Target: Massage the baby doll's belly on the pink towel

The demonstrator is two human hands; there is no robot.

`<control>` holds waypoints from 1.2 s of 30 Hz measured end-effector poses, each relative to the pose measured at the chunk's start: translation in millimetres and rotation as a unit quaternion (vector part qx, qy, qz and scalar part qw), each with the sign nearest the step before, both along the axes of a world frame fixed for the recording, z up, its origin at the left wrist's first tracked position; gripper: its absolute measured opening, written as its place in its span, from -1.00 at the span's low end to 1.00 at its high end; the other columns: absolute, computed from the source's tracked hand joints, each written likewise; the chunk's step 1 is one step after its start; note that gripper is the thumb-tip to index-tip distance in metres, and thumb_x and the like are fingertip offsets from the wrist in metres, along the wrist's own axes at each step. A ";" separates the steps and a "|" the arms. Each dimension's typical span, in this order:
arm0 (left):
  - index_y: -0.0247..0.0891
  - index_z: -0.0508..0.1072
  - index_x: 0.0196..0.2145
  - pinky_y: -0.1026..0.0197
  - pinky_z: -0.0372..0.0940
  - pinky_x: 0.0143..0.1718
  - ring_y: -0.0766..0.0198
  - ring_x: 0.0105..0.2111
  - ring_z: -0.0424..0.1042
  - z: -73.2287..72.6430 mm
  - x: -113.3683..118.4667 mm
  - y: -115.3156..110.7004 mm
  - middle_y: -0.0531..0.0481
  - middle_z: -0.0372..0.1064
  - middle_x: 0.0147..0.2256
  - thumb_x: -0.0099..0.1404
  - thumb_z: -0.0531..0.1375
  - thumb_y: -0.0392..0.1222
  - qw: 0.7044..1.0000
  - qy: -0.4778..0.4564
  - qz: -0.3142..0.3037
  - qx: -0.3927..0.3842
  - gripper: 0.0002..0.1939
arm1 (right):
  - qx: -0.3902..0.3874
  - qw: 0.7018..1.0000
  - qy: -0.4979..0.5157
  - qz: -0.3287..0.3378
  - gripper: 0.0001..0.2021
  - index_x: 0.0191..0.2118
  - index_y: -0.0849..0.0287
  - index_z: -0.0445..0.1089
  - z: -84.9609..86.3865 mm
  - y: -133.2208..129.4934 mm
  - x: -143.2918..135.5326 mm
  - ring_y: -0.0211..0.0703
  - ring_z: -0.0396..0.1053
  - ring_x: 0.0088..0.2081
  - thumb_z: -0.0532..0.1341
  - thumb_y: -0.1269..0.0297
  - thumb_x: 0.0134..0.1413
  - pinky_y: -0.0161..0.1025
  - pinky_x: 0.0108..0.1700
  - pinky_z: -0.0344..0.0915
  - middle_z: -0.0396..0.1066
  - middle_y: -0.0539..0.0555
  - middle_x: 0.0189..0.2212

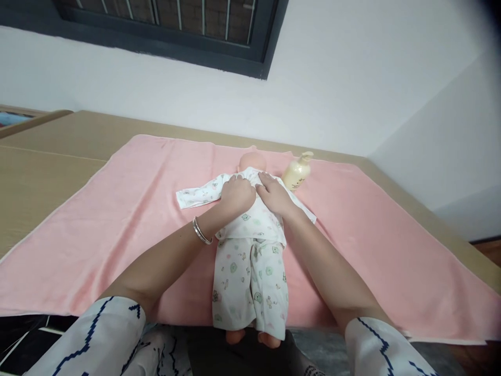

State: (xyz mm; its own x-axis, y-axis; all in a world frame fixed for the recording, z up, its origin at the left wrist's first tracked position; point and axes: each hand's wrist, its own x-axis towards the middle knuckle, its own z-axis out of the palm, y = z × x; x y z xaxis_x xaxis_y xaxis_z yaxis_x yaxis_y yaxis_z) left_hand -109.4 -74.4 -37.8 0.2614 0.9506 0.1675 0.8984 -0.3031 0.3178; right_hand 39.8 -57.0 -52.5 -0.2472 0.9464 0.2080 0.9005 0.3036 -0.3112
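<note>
A baby doll [253,161] lies on its back, its head toward the wall and its feet at the near edge. It wears a white printed shirt [254,222] and matching trousers [233,277]. My left hand [239,194], with a silver bangle at the wrist, rests on the shirt's upper chest with its fingers curled under. Whatever those fingertips grip is hidden. Beside it, my right hand [274,194] lies on the other side of the chest, fingers stretched out over the fabric. One shirt sleeve [199,194] spreads out to the left.
A pink cloth [156,177] covers most of the wooden tabletop [58,183]. Just right of the doll's shoulder stands a pale yellow pump bottle [297,171]. Behind are a white wall [332,94] and a dark-framed barred window [164,31].
</note>
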 end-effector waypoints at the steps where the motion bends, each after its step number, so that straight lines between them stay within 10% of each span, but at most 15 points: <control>1: -0.41 0.49 -0.14 0.02 0.29 0.04 -0.05 0.05 0.39 0.1 -2.4 2.7 -0.31 0.46 -0.06 0.38 -0.05 -0.24 1.000 -0.006 0.001 0.003 -0.65 | 0.002 1.000 -0.003 -0.009 -0.46 0.30 0.36 0.14 0.8 -2.5 -2.3 0.14 0.01 0.36 -0.09 0.20 0.30 0.11 0.35 -0.05 0.11 0.31 0.33; 14: -0.39 0.48 -0.15 -0.02 0.25 0.09 0.00 0.03 0.38 -23.4 -5.9 20.3 -0.29 0.45 -0.03 0.41 -0.12 -0.25 0.997 -0.037 0.009 0.069 -0.61 | 0.011 0.991 -0.116 -0.064 -0.66 -0.20 0.15 0.41 26.0 -35.5 -23.3 0.09 0.43 -0.17 -0.10 0.25 0.34 -0.13 -0.22 0.25 0.52 0.22 -0.20; 36: -0.38 0.47 -0.14 0.03 0.25 0.04 0.03 0.00 0.40 -21.0 -6.5 18.3 -0.27 0.45 -0.05 0.41 -0.12 -0.24 0.997 -0.038 0.017 0.064 -0.62 | 0.074 0.996 0.009 -0.042 -0.48 0.23 0.42 0.27 -10.5 -13.3 -15.1 0.13 0.17 0.29 -0.11 0.25 0.29 0.05 0.34 0.04 0.30 0.34 0.22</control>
State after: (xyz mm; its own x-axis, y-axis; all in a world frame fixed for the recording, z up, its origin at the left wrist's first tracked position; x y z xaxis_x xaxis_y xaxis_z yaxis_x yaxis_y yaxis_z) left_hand -116.0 -56.1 -58.9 0.2110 0.9285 0.3057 0.8834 -0.3150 0.3470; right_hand 24.7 -70.2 -63.0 -0.1627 0.9221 0.3510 0.9197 0.2706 -0.2846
